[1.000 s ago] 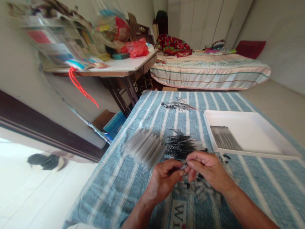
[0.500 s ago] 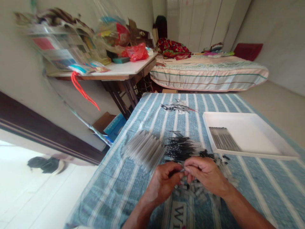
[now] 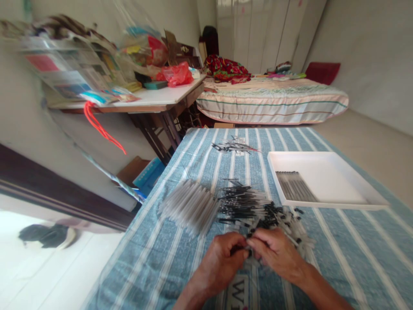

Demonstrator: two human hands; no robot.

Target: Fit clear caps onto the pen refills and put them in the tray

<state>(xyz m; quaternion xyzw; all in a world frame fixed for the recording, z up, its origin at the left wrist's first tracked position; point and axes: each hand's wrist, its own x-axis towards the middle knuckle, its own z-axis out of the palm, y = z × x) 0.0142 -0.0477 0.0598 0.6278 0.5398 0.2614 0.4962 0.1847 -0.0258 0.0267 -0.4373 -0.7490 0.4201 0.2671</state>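
My left hand (image 3: 222, 260) and my right hand (image 3: 275, 254) meet fingertip to fingertip low over the blue striped tablecloth (image 3: 155, 258). Both are closed in a pinch on one small thin pen part (image 3: 247, 247) held between them. Just beyond the hands lie a pile of thin black refills (image 3: 240, 202), a row of clear pen barrels (image 3: 190, 206) to their left, and a scatter of small clear and black caps (image 3: 287, 219) to the right.
A white tray (image 3: 338, 172) with a row of finished pens (image 3: 295, 186) sits at the right. A small heap of dark parts (image 3: 234, 146) lies at the table's far end. A cluttered side table (image 3: 155, 97) and a bed (image 3: 274, 101) stand behind.
The view has tilted, so both hands now sit lower in the picture and closer to me. They stay pinched together on the small part.
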